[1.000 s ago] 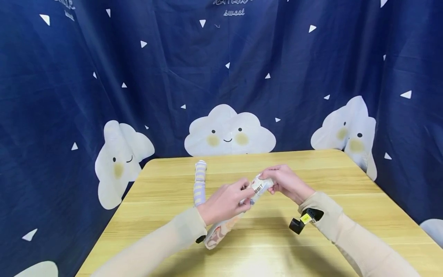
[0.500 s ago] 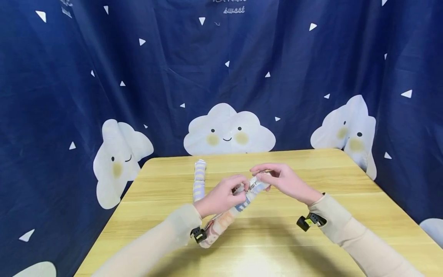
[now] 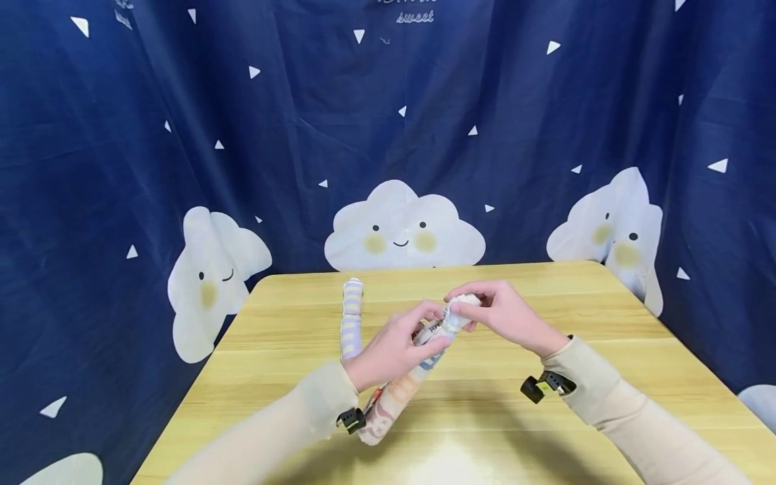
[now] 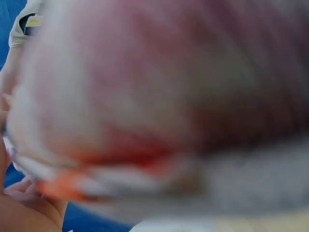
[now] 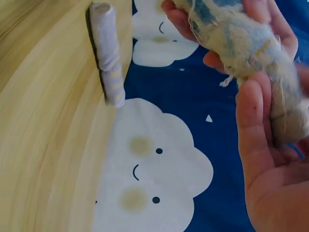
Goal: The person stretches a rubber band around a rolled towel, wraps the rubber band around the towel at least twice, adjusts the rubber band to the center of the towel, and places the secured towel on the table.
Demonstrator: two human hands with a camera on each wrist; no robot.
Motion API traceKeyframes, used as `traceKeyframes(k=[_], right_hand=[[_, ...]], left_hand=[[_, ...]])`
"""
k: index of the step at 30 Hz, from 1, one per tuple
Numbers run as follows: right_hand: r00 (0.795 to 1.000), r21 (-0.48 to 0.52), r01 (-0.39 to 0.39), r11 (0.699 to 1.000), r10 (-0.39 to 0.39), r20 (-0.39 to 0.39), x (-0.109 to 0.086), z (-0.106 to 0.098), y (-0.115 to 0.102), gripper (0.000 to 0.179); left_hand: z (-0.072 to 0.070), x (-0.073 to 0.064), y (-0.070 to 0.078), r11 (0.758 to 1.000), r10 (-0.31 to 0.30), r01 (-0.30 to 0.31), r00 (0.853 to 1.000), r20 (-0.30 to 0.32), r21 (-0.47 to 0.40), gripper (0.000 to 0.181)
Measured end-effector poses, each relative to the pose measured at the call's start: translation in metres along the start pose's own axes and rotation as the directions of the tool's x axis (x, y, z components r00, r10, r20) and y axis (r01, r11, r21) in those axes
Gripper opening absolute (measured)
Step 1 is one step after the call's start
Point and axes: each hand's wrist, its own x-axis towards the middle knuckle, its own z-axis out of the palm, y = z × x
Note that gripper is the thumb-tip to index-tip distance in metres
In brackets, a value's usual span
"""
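A rolled patterned towel (image 3: 383, 411) with printed lettering slants up over the table in the head view, held between both hands. My left hand (image 3: 394, 347) grips it partway along, its thumb lying across the roll. At the upper right end, my right hand (image 3: 509, 320) pinches the bunched whitish tip between thumb and fingers. The right wrist view shows the frayed towel end (image 5: 256, 48) against the right hand (image 5: 277, 188). Close up and blurred, the towel (image 4: 145, 82) fills most of the left wrist view and hides much of the left hand.
Left of the hands, a purple-and-yellow striped roll (image 3: 351, 323), narrowed partway along, lies on the wooden table (image 3: 545, 417). A dark blue curtain (image 3: 291, 135) with cloud prints hangs behind the table's far edge.
My right hand has shifted its hold, and the towel's upper end now looks more bunched, with less lettering showing. The left hand's fingers have moved along the roll. The striped roll stays put.
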Motion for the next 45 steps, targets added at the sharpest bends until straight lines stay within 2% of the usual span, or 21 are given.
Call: traceKeyframes(k=[5,8,11,17,23,26,30,33,36,40,45], right_hand=[[0.996,-0.009,-0.063,0.998,0.062,-0.064,-0.007,-0.003,0.000,0.020],[0.990,-0.040,-0.090,0.995,0.085,-0.115,-0.008,-0.003,-0.002,0.018],[0.984,-0.057,-0.109,0.992,0.100,-0.147,-0.007,-0.001,-0.007,0.016],[0.979,-0.080,-0.137,0.987,0.123,-0.163,0.000,0.003,-0.014,0.010],[0.974,-0.067,-0.150,0.986,0.136,-0.181,0.001,0.000,-0.014,0.013],[0.973,-0.062,-0.155,0.986,0.141,-0.181,0.000,-0.001,-0.010,0.013],[0.971,-0.047,-0.168,0.985,0.157,-0.180,-0.002,0.001,-0.003,0.012],[0.970,-0.040,-0.174,0.984,0.164,-0.182,-0.003,0.005,0.001,0.011],[0.967,-0.039,-0.185,0.982,0.175,-0.186,-0.004,0.008,0.003,0.011],[0.967,-0.034,-0.198,0.980,0.190,-0.169,-0.002,0.007,0.006,0.012],[0.970,0.028,-0.211,0.977,0.213,-0.116,0.000,0.004,0.008,0.014]], left_hand=[[0.007,0.004,0.002,0.985,0.117,-0.112,0.993,-0.026,0.133,0.031],[0.010,0.007,0.003,0.960,0.185,-0.173,0.982,-0.035,0.220,0.031],[0.010,0.006,0.004,0.936,0.227,-0.205,0.973,-0.047,0.286,0.031],[0.008,0.003,0.004,0.888,0.272,-0.234,0.962,-0.040,0.396,0.033],[0.009,0.005,0.005,0.849,0.312,-0.270,0.950,-0.018,0.454,0.038],[0.010,0.006,0.007,0.818,0.322,-0.280,0.947,0.003,0.503,0.037],[0.012,0.007,0.011,0.766,0.304,-0.282,0.951,0.062,0.578,0.031],[0.012,0.007,0.012,0.756,0.270,-0.271,0.958,0.093,0.595,0.025],[0.014,0.007,0.011,0.768,0.261,-0.277,0.959,0.113,0.577,0.018],[0.016,0.006,0.007,0.777,0.292,-0.307,0.949,0.118,0.550,0.013],[0.017,0.004,0.003,0.762,0.327,-0.336,0.937,0.118,0.553,0.012]])
